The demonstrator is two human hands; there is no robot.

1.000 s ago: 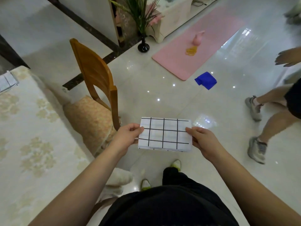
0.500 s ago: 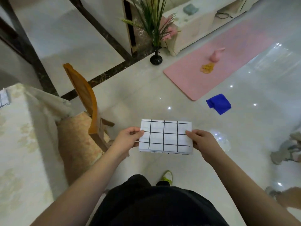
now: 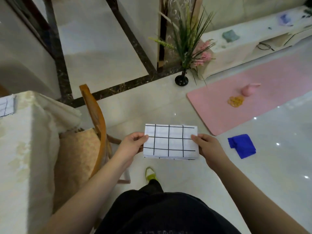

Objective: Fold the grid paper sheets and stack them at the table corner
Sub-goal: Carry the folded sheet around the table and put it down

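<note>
Two bare hands hold one folded white paper sheet ruled with a black grid [image 3: 170,141] in mid-air above the glossy pale tiled floor [image 3: 253,174], in front of the person's body. Left hand [image 3: 130,144] pinches the sheet's left edge, thumb on top, other fingers curled beneath. Right hand [image 3: 206,146] pinches the right edge the same way, thumb tip lying on the printed face. Sheet held roughly level, long side running left to right; a second layer of paper shows along its near edge, so it is folded at least once.

Table covered with a cream floral-patterned cloth [image 3: 20,149] stands at far left, well apart from the held sheet. At the table's far corner, cut by the frame edge, lies another piece of white grid paper [image 3: 5,107]; cannot tell how many sheets are there.

Wooden chair with curved orange-brown back and beige patterned seat cushion [image 3: 94,119] stands just beside the table, between it and the left hand.

On the floor to the right: crumpled bright blue cloth [image 3: 241,146], near the edge of a long pink mat [image 3: 244,105]. Small pink object [image 3: 249,89] and a flat yellow-orange piece [image 3: 235,101] rest on the mat. Black round vase holding green grass stems and pink flowers [image 3: 181,80] stands further off. A yellow-green shoe [image 3: 151,174] shows below the sheet.
</note>
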